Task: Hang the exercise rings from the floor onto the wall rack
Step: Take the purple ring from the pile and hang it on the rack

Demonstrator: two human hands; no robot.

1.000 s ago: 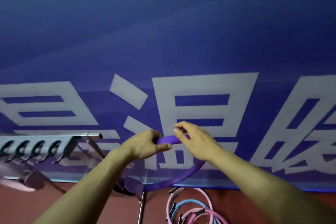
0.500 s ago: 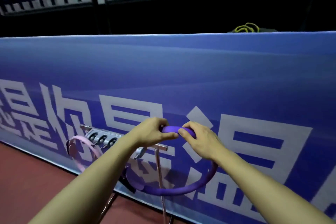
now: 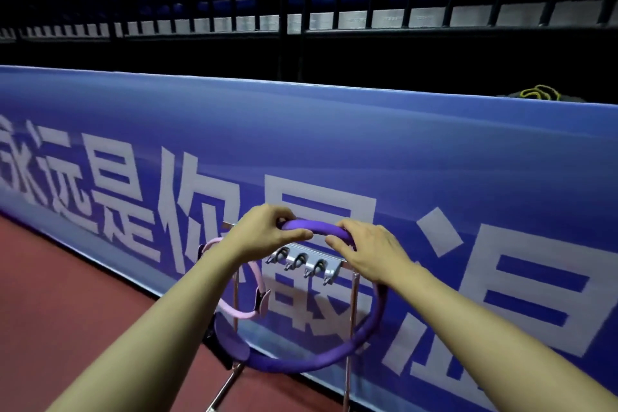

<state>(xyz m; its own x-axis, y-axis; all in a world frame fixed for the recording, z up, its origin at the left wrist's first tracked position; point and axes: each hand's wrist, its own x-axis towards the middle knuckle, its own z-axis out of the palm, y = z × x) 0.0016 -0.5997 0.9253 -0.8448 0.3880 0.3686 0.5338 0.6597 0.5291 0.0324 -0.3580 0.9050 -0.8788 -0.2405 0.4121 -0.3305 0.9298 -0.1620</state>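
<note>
Holding the purple ring by its top arc, with the left hand and the right hand both curled around the padded tube, thumbs in front and close together. Having swung the view, against half a second ago, so that the rack now sits right under the two hands and inside the circle of the ring, not off to the left as before. Keeping the ring above the row of metal hooks, its top not yet on any of them. Already hanging on the left end of the rack: a pink ring, partly hidden by the left forearm. Probably needing next a small lowering onto a free hook, then releasing. Standing behind all this: the blue banner wall and the red floor.
</note>
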